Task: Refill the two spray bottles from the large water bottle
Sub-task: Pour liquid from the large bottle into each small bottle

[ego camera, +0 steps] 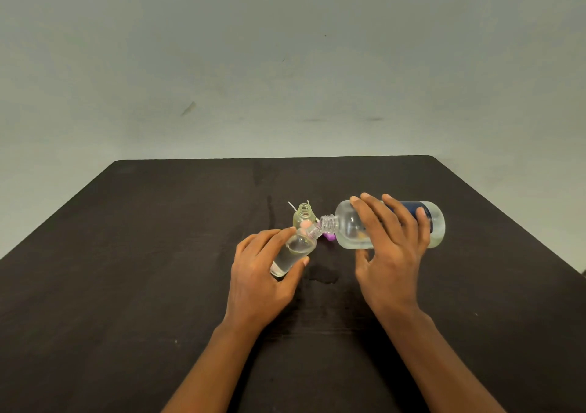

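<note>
My left hand (261,271) grips a small clear spray bottle (293,251) with no cap, tilted with its neck up and to the right; it is partly filled with water. My right hand (391,241) holds the large clear water bottle (348,227), dark-labelled, lying almost flat with its open mouth touching the small bottle's neck. Behind them a second small bottle (303,215), open and yellowish, stands upright. Two spray tops lie behind the bottles: a pink one (306,224) seen through the glass, and a purple one (329,237) half hidden, with thin white tubes sticking up.
Everything rests on a dark table (158,254) against a plain pale wall. A wet patch (323,274) shows on the tabletop just below the bottles.
</note>
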The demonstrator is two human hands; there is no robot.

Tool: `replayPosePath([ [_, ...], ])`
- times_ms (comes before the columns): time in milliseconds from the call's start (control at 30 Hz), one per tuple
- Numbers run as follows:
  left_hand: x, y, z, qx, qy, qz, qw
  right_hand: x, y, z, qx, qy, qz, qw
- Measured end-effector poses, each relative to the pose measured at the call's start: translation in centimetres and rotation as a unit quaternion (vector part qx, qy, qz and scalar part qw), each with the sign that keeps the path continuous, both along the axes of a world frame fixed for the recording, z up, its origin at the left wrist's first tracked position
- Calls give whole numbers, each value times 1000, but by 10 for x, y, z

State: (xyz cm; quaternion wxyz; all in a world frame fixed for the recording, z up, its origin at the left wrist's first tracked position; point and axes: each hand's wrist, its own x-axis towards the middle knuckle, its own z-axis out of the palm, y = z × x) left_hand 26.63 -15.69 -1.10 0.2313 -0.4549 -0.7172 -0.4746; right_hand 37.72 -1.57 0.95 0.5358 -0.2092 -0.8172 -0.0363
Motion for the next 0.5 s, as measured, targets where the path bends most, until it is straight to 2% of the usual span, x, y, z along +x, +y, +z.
replayPosePath([
  [500,0,-1,0,-4,-3,0,1000,-1,0,0,0,3,-2,1000],
])
